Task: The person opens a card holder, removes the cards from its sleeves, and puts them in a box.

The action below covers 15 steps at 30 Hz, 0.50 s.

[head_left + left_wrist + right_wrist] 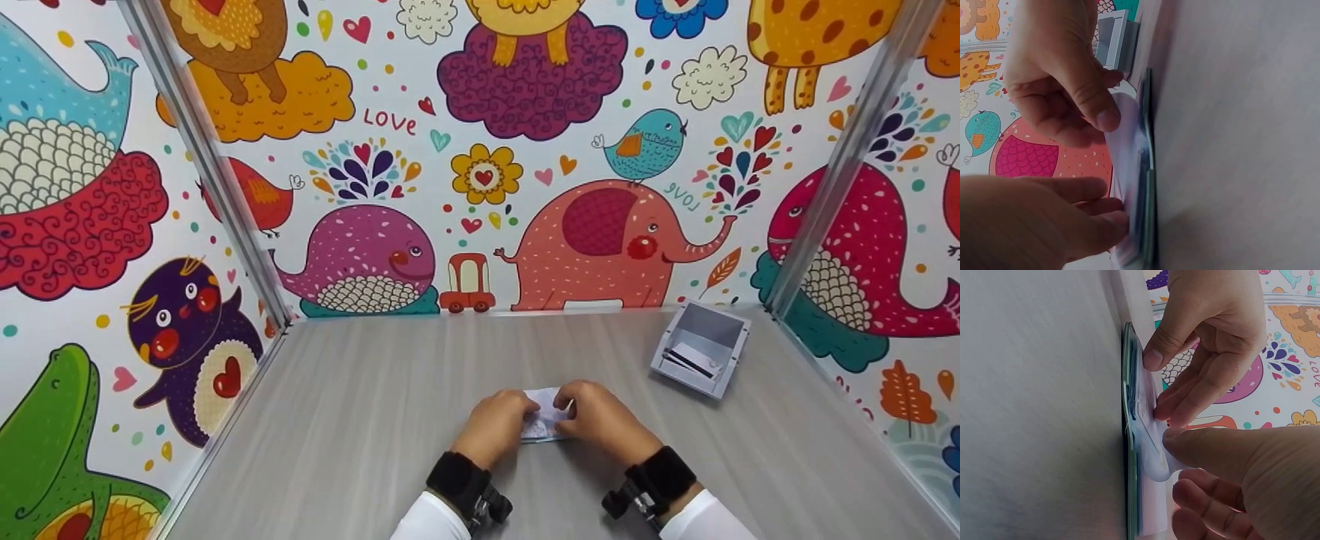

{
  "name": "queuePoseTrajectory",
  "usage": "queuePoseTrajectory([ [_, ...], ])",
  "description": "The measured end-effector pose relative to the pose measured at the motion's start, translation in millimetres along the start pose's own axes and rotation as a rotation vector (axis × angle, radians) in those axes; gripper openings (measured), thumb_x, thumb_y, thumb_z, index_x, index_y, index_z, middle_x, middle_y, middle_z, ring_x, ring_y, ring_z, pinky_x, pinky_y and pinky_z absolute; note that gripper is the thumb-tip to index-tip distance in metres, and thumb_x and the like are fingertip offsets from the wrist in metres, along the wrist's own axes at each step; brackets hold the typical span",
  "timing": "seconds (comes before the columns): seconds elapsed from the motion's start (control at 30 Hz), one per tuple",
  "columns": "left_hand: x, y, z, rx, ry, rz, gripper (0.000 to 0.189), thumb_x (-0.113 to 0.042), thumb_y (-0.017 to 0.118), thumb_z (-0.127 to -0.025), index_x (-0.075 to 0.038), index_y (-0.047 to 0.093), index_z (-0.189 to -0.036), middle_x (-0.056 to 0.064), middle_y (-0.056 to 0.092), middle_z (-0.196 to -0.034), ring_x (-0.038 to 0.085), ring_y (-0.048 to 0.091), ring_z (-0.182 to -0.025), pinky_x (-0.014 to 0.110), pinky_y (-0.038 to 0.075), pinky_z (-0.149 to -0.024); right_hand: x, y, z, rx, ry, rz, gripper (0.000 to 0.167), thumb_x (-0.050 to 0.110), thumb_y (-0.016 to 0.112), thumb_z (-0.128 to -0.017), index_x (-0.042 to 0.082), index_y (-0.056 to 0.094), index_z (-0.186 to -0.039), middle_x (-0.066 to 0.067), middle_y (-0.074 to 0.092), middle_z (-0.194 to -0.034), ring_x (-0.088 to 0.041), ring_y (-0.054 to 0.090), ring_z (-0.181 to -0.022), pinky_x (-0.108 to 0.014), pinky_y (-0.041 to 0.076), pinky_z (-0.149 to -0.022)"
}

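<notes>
A small card holder [541, 431] with clear plastic sleeves and a dark green cover lies spread on the table, between the two hands. With thumb and fingers, my right hand [606, 420] pinches a clear sleeve [1154, 464], which bends up off the cover. My left hand [491, 424] is at the holder's left half, its thumb and fairly straight fingers touching the top sleeves. What the sleeves contain is too blurred to tell.
At the back right of the table stands a grey open box [731, 319] with several flat cards [694, 358] inside. Walls printed with cartoon animals [592, 247] enclose the table on the back and both sides.
</notes>
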<state>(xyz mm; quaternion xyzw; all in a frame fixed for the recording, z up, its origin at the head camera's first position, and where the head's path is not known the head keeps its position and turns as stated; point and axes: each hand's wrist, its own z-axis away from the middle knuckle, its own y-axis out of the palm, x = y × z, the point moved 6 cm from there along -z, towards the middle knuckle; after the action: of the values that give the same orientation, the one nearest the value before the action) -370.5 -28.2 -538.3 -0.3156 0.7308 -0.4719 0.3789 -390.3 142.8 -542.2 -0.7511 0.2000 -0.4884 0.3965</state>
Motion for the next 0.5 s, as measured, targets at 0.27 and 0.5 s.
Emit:
queuePoseTrajectory([
  [0.27, 1.2, -0.1, -0.9, -0.010, -0.025, -0.003, 0.026, 0.004, 0.074, -0.097, -0.014, 0.088, -0.108, 0.000, 0.079, -0.099, 0.017, 0.075, -0.093, 0.034, 0.061, -0.082, 4.0, -0.1, 1.1, 0.050, -0.104, -0.005, 0.030, -0.007, 0.083, -0.086, 0.000, 0.078, -0.115, -0.007, 0.078, -0.090, -0.015, 0.068, -0.079, -0.028, 0.055, -0.070],
  [0.5, 4.1, -1.1, -0.7, -0.029, -0.083, 0.026, 0.018, 0.003, 0.074, -0.093, -0.011, 0.083, -0.100, 0.002, 0.078, -0.099, 0.020, 0.074, -0.091, 0.034, 0.060, -0.081, 2.0, -9.6, 3.1, 0.004, -0.092, 0.009, 0.049, -0.011, 0.075, -0.091, -0.002, 0.069, -0.138, -0.001, 0.071, -0.087, -0.007, 0.061, -0.078, -0.024, 0.053, -0.070],
])
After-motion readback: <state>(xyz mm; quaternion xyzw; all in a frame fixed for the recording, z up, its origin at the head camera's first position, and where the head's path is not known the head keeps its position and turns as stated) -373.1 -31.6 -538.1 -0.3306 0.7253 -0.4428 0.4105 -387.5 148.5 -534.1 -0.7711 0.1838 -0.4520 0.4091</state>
